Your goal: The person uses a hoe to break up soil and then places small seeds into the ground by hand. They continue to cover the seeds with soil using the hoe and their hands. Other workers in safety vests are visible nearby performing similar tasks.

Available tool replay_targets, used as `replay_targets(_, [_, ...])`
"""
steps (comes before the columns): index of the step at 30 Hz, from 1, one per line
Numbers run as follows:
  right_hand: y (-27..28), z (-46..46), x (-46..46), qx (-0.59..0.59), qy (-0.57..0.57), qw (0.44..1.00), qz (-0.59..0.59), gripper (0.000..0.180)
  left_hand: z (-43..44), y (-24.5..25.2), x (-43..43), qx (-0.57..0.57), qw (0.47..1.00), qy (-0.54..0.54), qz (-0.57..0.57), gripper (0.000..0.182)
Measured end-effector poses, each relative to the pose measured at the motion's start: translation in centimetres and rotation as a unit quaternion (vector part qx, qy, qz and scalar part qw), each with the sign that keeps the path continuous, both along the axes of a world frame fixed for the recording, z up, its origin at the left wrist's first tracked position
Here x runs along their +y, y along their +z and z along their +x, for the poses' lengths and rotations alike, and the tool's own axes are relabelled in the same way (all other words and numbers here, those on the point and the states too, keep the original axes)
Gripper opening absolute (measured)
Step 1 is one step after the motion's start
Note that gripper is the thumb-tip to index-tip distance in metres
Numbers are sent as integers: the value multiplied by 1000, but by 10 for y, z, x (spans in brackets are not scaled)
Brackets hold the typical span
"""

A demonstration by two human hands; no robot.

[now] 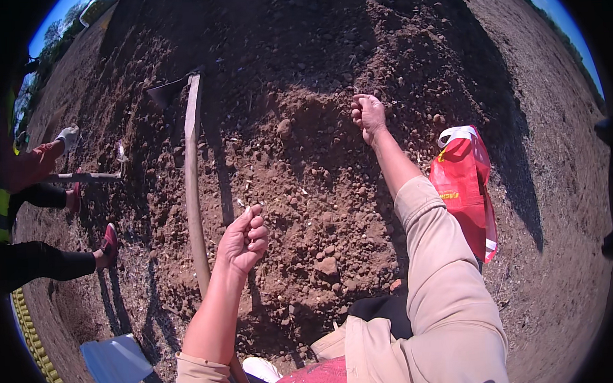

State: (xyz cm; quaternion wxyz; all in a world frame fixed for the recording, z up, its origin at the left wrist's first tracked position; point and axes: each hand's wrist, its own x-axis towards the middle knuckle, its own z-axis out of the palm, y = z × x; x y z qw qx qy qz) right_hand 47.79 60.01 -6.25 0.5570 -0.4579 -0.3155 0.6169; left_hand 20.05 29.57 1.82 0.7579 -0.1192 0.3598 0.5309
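Above the dug, stony soil (306, 191) my left hand (245, 239) has its fingers curled and the thumb against them; small bits seem to show in its palm, too small to identify. My right hand (368, 116), farther forward over a shaded hollow, has its fingertips pinched together, and I cannot tell whether anything is between them. A hoe with a wooden handle (191, 160) lies left of my left hand, its metal blade (167, 91) at the far end. Small pale pieces (246, 186) lie on the soil beyond my left hand.
A red bag with white handles (460, 181) lies right of my right forearm. At the left, a person with a gloved hand (69, 136) stands near another wooden handle (91, 177). A blue-white bucket (117, 365) is at the lower left. Clods and stones (327, 265) cover the ground.
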Motion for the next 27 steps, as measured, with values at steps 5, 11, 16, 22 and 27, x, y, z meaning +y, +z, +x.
replay_targets(5, [13,-27,-7,-209,92,973,18,20,1,1,1,-19,1000,-2,5,15])
replay_targets(11, [-5,-62,-15,-631,91,758,141,27,2,0,1,-15,1000,-1,8,14])
replay_targets(16, [-11,-42,-20,-310,75,943,96,21,1,-1,2,12,1000,-4,8,17])
replay_targets(22, [29,18,-62,-71,34,987,-137,11,9,0,1,48,998,-39,26,16])
replay_targets(27, [74,-59,-154,91,267,958,-54,20,25,1,1,85,994,-69,12,24])
